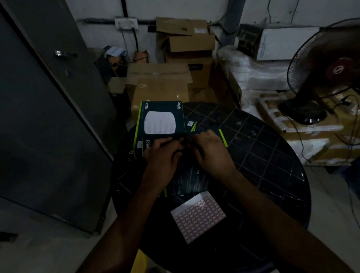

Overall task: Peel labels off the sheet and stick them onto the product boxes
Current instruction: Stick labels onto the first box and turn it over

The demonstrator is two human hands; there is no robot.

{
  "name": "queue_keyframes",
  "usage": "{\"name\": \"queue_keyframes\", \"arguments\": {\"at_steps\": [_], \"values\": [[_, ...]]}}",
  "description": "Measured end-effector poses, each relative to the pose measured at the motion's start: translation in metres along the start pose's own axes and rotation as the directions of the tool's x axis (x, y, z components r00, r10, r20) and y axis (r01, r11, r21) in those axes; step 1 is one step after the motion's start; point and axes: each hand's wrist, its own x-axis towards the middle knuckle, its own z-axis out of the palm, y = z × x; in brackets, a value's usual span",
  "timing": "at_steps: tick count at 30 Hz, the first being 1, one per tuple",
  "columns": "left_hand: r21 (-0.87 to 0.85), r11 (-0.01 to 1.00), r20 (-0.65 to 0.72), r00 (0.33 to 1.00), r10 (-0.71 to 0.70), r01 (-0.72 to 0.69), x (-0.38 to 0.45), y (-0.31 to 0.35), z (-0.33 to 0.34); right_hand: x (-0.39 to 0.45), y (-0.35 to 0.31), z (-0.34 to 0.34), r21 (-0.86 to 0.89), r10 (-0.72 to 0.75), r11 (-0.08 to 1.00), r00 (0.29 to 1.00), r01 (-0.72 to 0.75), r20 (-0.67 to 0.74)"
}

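Room: dim storeroom, pale wall at the back with cables running down it
Cabinet: tall grey metal cabinet (pixel 32 109) fills the left side, a shiny handle on its door
Bench: round black bench (pixel 269 157) with a grid pattern on its top, carrying the boxes and the sheet
Cartons: brown cardboard cartons (pixel 159 82) stacked behind the bench, some with open flaps
Fan: dark table fan (pixel 333 70) with a red hub, standing on wrapped cartons at the right, well apart from the hands
Far box: dark product box (pixel 160 118) with a green edge and a white round device printed on top, lying flat at the back of the bench
Near box: second dark product box (pixel 189 178), printed text side up, lying just in front of the far one and partly under both hands
Label sheet: pinkish label sheet (pixel 199 217) with a grid of small labels, flat on the bench just nearer than the near box, touching neither hand
Left hand: left hand (pixel 162 157) rests on the near box, fingers (pixel 166 142) curled toward the middle
Right hand: right hand (pixel 213 151) rests on the same box, fingers (pixel 198 138) curled toward the left hand, tips almost meeting it
Hold: too dark and blurred to tell whether either hand pinches a label
Small label: a white label (pixel 189 123) sits on a box edge beside the far box
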Motion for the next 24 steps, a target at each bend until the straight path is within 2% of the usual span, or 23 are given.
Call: {"name": "queue_keyframes", "arguments": {"at_steps": [10,16,19,24], "values": [[-0.035,0.998,0.011,0.999,-0.044,0.044,0.007,-0.004,0.002,0.004,0.003,-0.001,-0.114,-0.171,0.978,0.985,0.172,0.018],[-0.094,0.995,-0.01,1.0,-0.016,0.015,0.012,-0.006,0.004,0.006,0.014,-0.005,-0.066,-0.237,0.968,0.967,0.243,0.093],[-0.085,0.996,-0.014,1.0,-0.019,0.018,0.013,-0.008,0.005,-0.004,0.021,-0.004,0.02,-0.169,0.986,0.983,0.168,0.074],[-0.096,0.993,-0.057,0.996,0.064,-0.069,0.012,-0.002,0.0,0.0,0.015,-0.006,0.246,0.051,0.969,0.996,-0.032,-0.073]]}}
